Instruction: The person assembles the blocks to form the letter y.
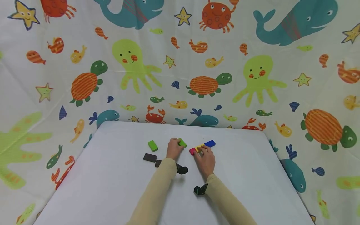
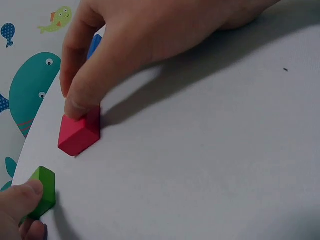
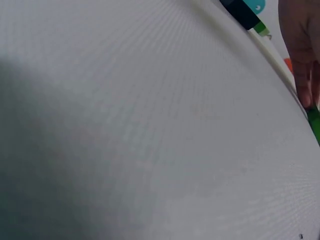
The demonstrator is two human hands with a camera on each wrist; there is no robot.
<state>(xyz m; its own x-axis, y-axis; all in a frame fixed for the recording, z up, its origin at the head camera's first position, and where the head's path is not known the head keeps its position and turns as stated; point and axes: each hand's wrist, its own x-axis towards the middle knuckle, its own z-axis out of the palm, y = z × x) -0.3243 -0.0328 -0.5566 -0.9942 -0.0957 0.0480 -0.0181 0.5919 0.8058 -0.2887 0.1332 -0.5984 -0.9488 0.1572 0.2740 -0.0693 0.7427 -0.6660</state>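
My left hand (image 1: 173, 149) pinches a green block (image 1: 182, 143) between thumb and fingers. In the left wrist view that green block (image 2: 46, 192) appears at the lower left. My right hand (image 1: 206, 159) grips a red block (image 1: 192, 151), its thumb on the red top in the left wrist view. A yellow block (image 1: 199, 147) and a blue block (image 1: 209, 143) continue the line from the red one, with the yellow partly hidden by fingers. The right wrist view has my left hand (image 3: 302, 45) at its right edge, over the green block (image 3: 314, 122).
Left of my left hand lie another green block (image 1: 153, 146) and a black block (image 1: 150, 157). A second black block (image 1: 158, 163) is partly covered by the left sleeve. The white table (image 1: 112, 181) meets a sea-animal curtain (image 1: 180, 68) at the back.
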